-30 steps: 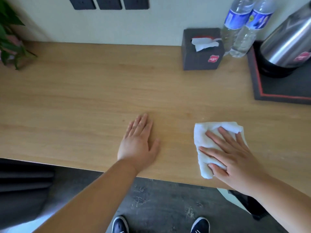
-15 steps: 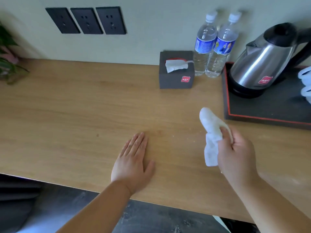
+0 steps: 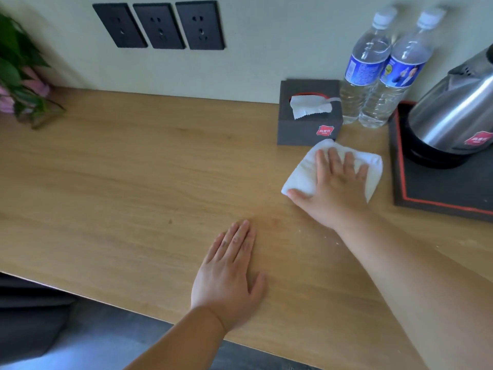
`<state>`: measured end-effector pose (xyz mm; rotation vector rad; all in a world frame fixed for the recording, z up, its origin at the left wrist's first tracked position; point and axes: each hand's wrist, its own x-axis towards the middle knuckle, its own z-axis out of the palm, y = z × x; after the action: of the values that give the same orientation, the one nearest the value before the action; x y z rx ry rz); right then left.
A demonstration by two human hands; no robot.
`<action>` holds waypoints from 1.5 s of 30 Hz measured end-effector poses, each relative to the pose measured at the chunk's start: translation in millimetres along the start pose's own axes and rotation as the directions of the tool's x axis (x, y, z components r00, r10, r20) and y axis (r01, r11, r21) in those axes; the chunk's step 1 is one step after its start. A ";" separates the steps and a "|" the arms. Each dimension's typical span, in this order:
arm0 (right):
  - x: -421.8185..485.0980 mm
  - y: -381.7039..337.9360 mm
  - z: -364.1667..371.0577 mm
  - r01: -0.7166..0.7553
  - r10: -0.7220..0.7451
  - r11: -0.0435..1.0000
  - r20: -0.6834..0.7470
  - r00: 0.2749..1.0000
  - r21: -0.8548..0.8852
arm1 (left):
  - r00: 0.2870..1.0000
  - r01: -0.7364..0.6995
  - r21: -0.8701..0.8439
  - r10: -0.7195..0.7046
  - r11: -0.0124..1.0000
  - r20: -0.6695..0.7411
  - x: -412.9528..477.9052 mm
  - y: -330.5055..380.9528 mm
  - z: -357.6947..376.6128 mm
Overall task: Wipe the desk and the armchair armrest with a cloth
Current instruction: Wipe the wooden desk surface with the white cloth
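Note:
A white folded cloth [image 3: 301,174] lies flat on the wooden desk [image 3: 133,188], just in front of the dark tissue box. My right hand [image 3: 336,188] presses down on the cloth with fingers spread, covering its middle. My left hand [image 3: 229,273] rests flat on the desk near the front edge, fingers together, holding nothing. A dark shape at the lower left [image 3: 29,316], under the desk edge, may be the armchair; I cannot tell for sure.
A dark tissue box [image 3: 309,126] and two water bottles [image 3: 378,70] stand at the back right. A steel kettle [image 3: 453,113] sits on a black tray with red trim [image 3: 437,193]. A plant [image 3: 18,76] is far left. Small crumbs [image 3: 328,239] dot the desk.
My right hand lifted the cloth off the desk near the front edge, carried it farther back, and now presses it flat by the tissue box. My left hand stayed put.

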<state>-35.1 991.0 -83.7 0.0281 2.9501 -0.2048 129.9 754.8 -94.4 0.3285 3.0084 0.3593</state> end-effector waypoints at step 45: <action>1.9 73.3 -23.2 0.158 -0.146 0.985 0.152 0.978 -0.068 | 0.998 -0.069 -0.021 0.069 0.997 0.013 96.2 66.1 6.1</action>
<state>-38.9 1066.8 -71.3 -0.2150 2.8112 -0.1049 50.4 840.4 -90.8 0.4324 2.9830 0.3924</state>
